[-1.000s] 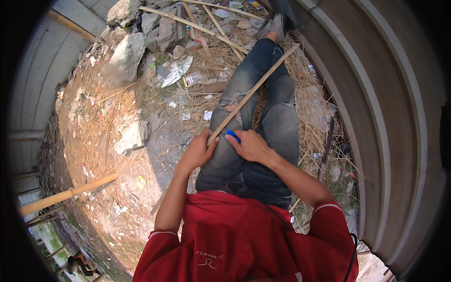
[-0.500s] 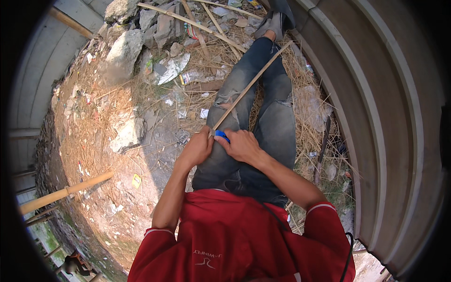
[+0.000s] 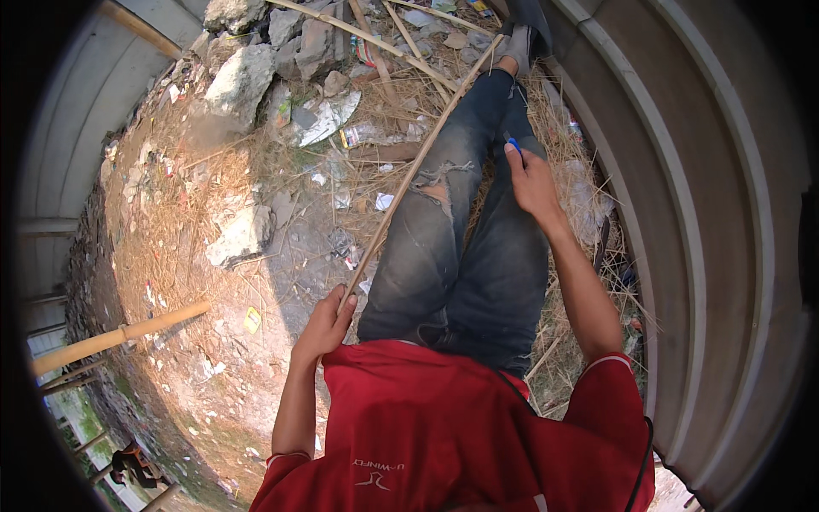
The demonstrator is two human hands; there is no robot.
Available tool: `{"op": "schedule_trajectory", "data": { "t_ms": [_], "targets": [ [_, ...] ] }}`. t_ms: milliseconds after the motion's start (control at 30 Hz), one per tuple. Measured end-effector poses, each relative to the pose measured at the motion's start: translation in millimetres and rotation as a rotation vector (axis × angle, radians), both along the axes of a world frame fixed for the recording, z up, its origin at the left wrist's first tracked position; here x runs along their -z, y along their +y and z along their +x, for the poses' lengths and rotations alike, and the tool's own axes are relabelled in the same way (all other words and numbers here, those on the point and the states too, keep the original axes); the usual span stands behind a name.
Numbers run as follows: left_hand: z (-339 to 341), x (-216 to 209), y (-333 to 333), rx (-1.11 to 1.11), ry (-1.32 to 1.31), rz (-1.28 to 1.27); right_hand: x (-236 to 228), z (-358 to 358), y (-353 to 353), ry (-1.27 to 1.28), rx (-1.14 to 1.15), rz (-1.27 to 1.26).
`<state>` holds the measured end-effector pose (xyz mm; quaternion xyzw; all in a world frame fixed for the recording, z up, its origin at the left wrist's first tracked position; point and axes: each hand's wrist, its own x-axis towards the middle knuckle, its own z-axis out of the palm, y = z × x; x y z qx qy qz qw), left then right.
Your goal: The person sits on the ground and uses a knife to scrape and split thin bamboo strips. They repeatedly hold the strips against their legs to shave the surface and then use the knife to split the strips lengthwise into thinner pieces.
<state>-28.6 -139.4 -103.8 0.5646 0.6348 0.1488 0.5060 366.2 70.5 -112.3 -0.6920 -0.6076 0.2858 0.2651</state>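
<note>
Near my waist on the left, my left hand (image 3: 324, 326) is closed round the near end of a long, thin bamboo strip (image 3: 409, 177). The strip runs up and away beside my left leg, its far end close to my shoes (image 3: 516, 49). My right hand (image 3: 536, 188) is over my right leg, apart from the strip. It grips a small blue-handled knife (image 3: 514, 147), with a short dark tip pointing away from me. Most of the handle is hidden in the fingers. My outstretched legs wear dark, worn trousers (image 3: 418, 264), torn at one knee.
A corrugated metal wall (image 3: 674, 213) rises close on my right. Broken rocks (image 3: 243, 81), loose bamboo strips (image 3: 367, 38), dry straw and litter cover the ground ahead. A thick bamboo pole (image 3: 124, 337) juts in from the left. A person (image 3: 135, 465) is far off at lower left.
My hands, together at the strip's near end before, have separated. The left drew the strip back toward my waist and to the left; the right carried the knife forward and right, away from it.
</note>
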Motion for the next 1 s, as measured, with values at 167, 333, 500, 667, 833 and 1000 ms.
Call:
{"op": "schedule_trajectory", "data": {
  "t_ms": [167, 333, 500, 667, 833, 1000],
  "targets": [
    [35, -2, 53, -0.020, -0.113, 0.045, -45, -74, -62, -0.032, -0.381, 0.051],
    [63, -24, 92, 0.131, -0.184, 0.189, -56, -112, -96, -0.059, -0.614, 0.052],
    [72, -29, 102, 0.141, -0.065, 0.254, -47, -110, -81, -0.177, -0.642, 0.086],
    [57, -37, 98, 0.134, 0.014, 0.179, -45, -107, -39, -0.231, -0.462, 0.007],
    [7, -38, 35, 0.318, -0.010, 0.059, 1, 125, 83, -0.204, 0.331, 0.197],
    [17, -2, 32, -0.050, -0.301, -0.203, -45, 79, 46, -0.175, 0.121, 0.184]
  ]
}}
